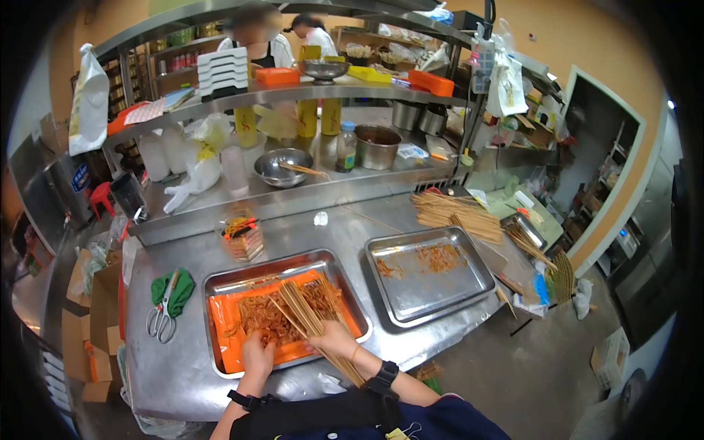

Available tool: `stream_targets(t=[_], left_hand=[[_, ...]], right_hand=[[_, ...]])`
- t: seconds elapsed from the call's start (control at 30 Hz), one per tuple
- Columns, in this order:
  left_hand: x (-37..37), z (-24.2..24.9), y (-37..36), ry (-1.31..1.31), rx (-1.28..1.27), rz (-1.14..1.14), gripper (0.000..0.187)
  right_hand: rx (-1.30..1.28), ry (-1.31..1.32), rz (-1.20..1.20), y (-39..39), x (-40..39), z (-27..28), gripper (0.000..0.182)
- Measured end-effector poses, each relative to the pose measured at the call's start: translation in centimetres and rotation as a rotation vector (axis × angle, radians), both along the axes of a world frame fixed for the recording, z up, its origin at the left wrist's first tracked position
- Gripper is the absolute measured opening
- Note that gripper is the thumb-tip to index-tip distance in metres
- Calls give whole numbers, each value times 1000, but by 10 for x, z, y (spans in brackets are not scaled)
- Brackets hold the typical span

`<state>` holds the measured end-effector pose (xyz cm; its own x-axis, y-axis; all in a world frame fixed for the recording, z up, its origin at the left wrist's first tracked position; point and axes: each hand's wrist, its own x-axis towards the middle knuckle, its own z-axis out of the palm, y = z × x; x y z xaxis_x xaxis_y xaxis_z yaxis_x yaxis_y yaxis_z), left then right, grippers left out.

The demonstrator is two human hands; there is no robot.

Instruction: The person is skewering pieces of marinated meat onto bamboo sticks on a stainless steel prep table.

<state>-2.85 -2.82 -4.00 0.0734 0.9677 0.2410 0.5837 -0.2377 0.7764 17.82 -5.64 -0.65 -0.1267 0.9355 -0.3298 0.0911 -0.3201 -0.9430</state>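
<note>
My right hand [335, 339] is wrapped round a bundle of long wooden skewers [301, 306], which slants over a metal tray [339, 268]. The tray is lined with an orange sheet [229, 355] and holds reddish, sauced meat pieces [265, 314]. At the meat's lower edge is my left hand [258, 350], its fingers bent together; what they pinch is too small to make out. A second metal tray [411, 293] to the right has scraps of reddish food in it.
Scissors [167, 312] lie on a green cloth [183, 287] at the left. Behind the trays stand a clear container [242, 238] and a pile of skewers [458, 214]. A shelf holds a bowl [282, 167] and pot [377, 150]. Two people stand beyond it.
</note>
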Motion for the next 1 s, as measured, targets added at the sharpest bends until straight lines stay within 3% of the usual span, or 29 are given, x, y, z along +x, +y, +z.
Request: stream_targets(t=[0.03, 0.17, 0.27, 0.37, 0.5, 0.63, 0.8, 1.0], left_hand=[[-1, 4, -2, 81, 65, -19, 10], [-6, 5, 0, -26, -109, -3, 14], [-9, -8, 6, -389, -117, 4, 15], [-11, -19, 8, -559, -112, -7, 16], [-15, -22, 7, -360, -57, 18, 14], [-18, -18, 5, -406, -72, 21, 19], [-30, -1, 1, -242, -90, 5, 19], [-39, 3, -12, -437, -178, 18, 15]], right_hand=[[-12, 28, -17, -1, 0, 2, 21], [-42, 67, -62, 0, -6, 9, 20], [-58, 2, -40, 2, -8, 13, 21], [-89, 18, -53, 2, -10, 13, 22], [-108, 64, -110, 2, -13, 19, 23], [-127, 65, -162, 2, -22, 22, 22], [-131, 50, -153, -1, -28, 20, 21], [-150, 113, -103, -5, -28, 15, 21]])
